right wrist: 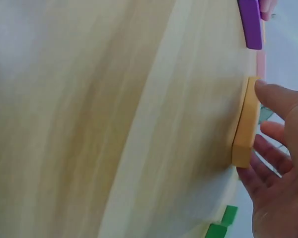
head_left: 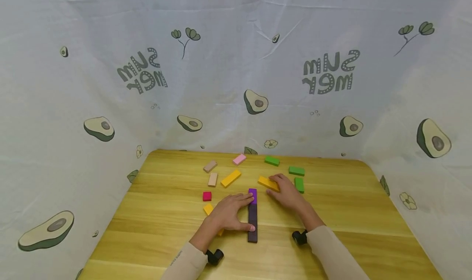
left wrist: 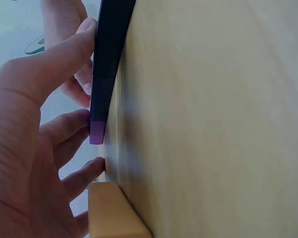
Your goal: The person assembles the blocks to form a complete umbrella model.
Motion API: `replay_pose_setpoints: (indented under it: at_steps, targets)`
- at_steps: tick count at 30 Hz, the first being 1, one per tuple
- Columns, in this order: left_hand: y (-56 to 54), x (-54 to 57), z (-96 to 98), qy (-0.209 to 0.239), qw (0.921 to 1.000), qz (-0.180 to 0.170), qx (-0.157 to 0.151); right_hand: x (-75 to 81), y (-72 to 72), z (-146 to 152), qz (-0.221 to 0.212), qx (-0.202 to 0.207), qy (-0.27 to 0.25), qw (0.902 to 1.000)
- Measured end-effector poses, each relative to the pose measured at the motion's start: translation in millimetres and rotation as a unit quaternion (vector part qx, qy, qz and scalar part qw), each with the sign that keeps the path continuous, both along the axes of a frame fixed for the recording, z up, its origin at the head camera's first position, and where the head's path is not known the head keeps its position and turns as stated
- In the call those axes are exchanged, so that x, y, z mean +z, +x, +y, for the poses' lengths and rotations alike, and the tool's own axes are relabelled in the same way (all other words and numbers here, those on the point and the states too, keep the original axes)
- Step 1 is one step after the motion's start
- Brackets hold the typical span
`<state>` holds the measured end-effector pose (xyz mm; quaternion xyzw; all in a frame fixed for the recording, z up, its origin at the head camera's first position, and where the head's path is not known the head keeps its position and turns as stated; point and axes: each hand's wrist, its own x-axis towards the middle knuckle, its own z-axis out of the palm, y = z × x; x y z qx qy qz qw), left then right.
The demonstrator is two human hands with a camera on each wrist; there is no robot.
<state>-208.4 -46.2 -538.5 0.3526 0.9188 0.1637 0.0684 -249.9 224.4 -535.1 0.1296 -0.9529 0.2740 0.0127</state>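
Observation:
A purple block (head_left: pixel 253 200) and black blocks (head_left: pixel 252 215) lie end to end in a straight line on the wooden table. My left hand (head_left: pixel 229 213) rests over this row, fingertips on the purple piece and thumb on the black part. To the right, my right hand (head_left: pixel 289 194) holds a yellow block (head_left: pixel 266 182), the thumb at its near end and fingers along the far side, as the right wrist view shows. That yellow block (right wrist: pixel 246 124) appears to lie on the tabletop. Another yellow block (head_left: pixel 208 208) is partly covered by my left hand.
Left of the row are a red block (head_left: pixel 207 196), two beige blocks (head_left: pixel 212 179) and a yellow block (head_left: pixel 231 178). Farther back lies a pink block (head_left: pixel 239 159). Three green blocks (head_left: pixel 296 171) sit around the right hand's far side. A printed curtain (head_left: pixel 221 75) surrounds the table.

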Motion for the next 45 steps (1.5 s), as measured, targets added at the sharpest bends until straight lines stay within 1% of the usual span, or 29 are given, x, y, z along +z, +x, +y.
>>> replay_pose_setpoints:
  at_steps: [5,10,15,22,26,31,39,45]
  targets:
    - [-1.4,-1.9,1.1,-0.001,1.0,-0.003,0.007,-4.1,-6.7,-4,-0.002,-0.008,0.023,0.9997]
    - [-1.9,-0.2,3.3,0.003,0.9999,-0.006,0.007,-5.2,-10.5,-4,0.007,-0.016,0.037,0.9992]
    - [-1.3,-0.9,4.5,0.001,0.9999,-0.003,0.011,-6.6,-12.4,-4,0.017,-0.009,0.043,0.9989]
    - [-2.2,0.1,2.9,-0.003,0.9999,0.004,0.014,1.5,-11.7,-12,0.032,0.016,0.039,0.9986]
    - [-2.3,0.1,2.2,-0.003,0.9999,0.009,0.013,3.3,-12.0,-19,0.026,0.024,0.04,0.9986]
    - [-2.1,-1.9,2.9,-0.003,0.9999,0.002,0.014,2.7,-11.4,-25,0.013,0.029,0.041,0.9987]
    - [-2.4,-2.8,4.1,0.002,0.9998,-0.002,0.017,-0.4,-9.6,-27,0.022,0.043,0.047,0.9977]
    - [-2.4,-2.2,4.5,-0.002,0.9998,-0.007,0.019,-3.0,-7.5,-27,0.021,0.043,0.043,0.9979]
